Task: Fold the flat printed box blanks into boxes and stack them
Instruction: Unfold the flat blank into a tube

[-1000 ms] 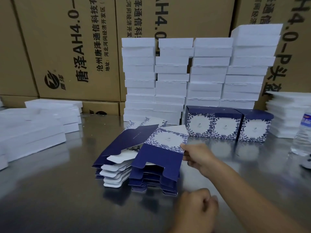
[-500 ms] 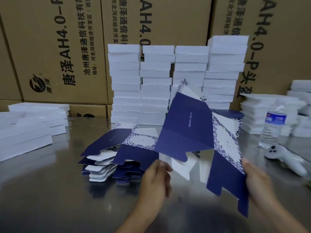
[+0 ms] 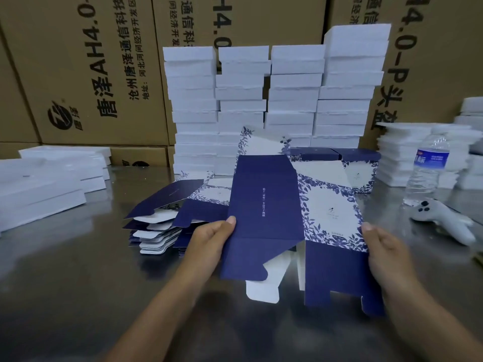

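A navy and white floral box blank stands partly opened above the metal table, its flaps hanging down. My left hand grips its left edge with the thumb on the navy panel. My right hand holds the right edge beside the floral panel. A pile of flat blanks lies to the left, behind my left hand. Folded navy boxes stand in a row behind the held blank, partly hidden by it.
Tall stacks of white boxes rise at the back against brown cartons. More white stacks lie left, and others sit at the right. A water bottle and a white controller sit at the right.
The blank was pulled off the pile by my right hand and lifted. Both hands now hold it by its sides, more upright and squared toward me.
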A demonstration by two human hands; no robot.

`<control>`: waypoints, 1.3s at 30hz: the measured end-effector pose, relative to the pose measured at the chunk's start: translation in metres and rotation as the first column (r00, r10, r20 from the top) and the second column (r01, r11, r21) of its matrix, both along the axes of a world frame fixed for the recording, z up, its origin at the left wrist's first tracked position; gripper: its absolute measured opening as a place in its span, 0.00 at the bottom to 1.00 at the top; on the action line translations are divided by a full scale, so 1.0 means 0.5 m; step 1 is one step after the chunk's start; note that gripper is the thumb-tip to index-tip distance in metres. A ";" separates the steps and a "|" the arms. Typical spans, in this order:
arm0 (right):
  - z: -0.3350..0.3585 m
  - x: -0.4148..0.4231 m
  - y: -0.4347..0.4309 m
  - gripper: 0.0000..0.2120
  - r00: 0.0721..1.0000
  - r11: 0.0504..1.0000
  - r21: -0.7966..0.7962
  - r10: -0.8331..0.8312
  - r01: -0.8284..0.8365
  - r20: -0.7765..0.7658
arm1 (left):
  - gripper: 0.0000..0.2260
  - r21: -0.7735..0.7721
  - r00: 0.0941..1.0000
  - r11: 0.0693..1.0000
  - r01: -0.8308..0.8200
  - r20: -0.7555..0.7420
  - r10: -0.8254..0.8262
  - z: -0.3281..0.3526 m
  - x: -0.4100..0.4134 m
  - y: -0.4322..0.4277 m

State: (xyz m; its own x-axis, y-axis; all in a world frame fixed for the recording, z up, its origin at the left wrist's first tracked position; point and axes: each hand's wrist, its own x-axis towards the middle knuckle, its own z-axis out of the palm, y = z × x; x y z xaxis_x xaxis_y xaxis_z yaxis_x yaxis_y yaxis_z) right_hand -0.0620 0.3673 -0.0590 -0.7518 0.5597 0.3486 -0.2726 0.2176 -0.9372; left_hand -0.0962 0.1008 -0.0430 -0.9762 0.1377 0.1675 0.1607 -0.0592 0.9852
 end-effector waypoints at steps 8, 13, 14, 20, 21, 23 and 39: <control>-0.011 -0.006 -0.004 0.16 0.992 0.985 -0.115 0.126 -0.125 -0.005 | 0.17 -0.024 0.999 0.999 -0.030 -0.043 0.029 -0.002 -0.003 -0.014; -0.011 -0.001 -0.008 0.17 0.974 0.969 -0.117 0.223 -0.217 0.043 | 0.16 0.004 0.999 1.000 -0.022 -0.025 0.022 -0.010 -0.013 -0.025; -0.009 0.002 -0.011 0.19 0.976 0.973 -0.096 0.214 -0.209 0.049 | 0.15 0.028 1.000 1.000 -0.008 -0.017 0.008 -0.011 -0.014 -0.025; 0.001 0.014 -0.016 0.20 0.966 0.962 -0.108 0.255 -0.249 0.044 | 0.12 0.222 0.998 0.975 0.011 0.050 -0.023 -0.005 -0.014 -0.025; 0.000 0.014 -0.018 0.20 0.963 0.961 -0.099 0.263 -0.258 0.048 | 0.14 0.230 0.998 0.973 -0.001 0.063 -0.013 -0.005 -0.015 -0.025; 0.000 0.015 -0.020 0.18 0.961 0.960 -0.093 0.271 -0.265 0.048 | 0.17 0.184 0.998 0.982 -0.032 0.050 0.023 -0.008 -0.018 -0.027; 0.006 0.015 -0.010 0.15 0.965 0.985 -0.095 0.159 -0.142 0.209 | 0.16 -0.005 0.999 0.999 0.036 0.011 -0.036 -0.020 -0.020 -0.030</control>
